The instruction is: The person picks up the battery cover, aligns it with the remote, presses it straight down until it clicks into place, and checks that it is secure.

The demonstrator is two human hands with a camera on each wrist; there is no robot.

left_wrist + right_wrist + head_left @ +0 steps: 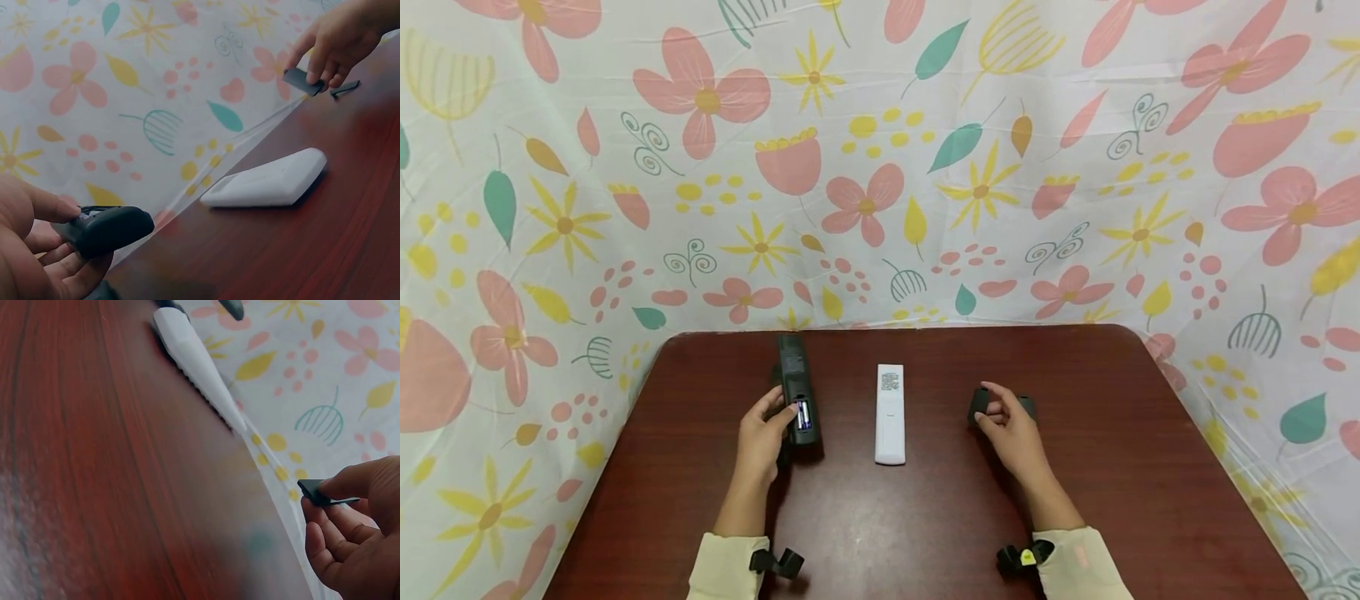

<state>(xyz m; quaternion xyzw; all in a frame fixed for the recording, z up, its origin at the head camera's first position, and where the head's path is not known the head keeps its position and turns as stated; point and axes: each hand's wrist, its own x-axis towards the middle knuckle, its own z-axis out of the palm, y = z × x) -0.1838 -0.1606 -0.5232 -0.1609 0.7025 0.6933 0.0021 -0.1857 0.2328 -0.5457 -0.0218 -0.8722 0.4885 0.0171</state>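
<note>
Long dark plastic remote control (793, 371) was left of centre in my head view, axis near-vertical, open battery bay (803, 414) towards the bottom; I saw the left hand (763, 435) gripping it, the right hand (1013, 432) pinching a thin, flat, dark cover (977, 404).

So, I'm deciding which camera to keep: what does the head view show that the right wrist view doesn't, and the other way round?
Only the head view: the left hand, batteries in the dark remote it holds, and the printed label on the white remote.

Only the right wrist view: small bumps along the white remote's lower edge.

Both: the right hand pinching a small dark plate, the white remote, the table and the flowered cloth.
</note>
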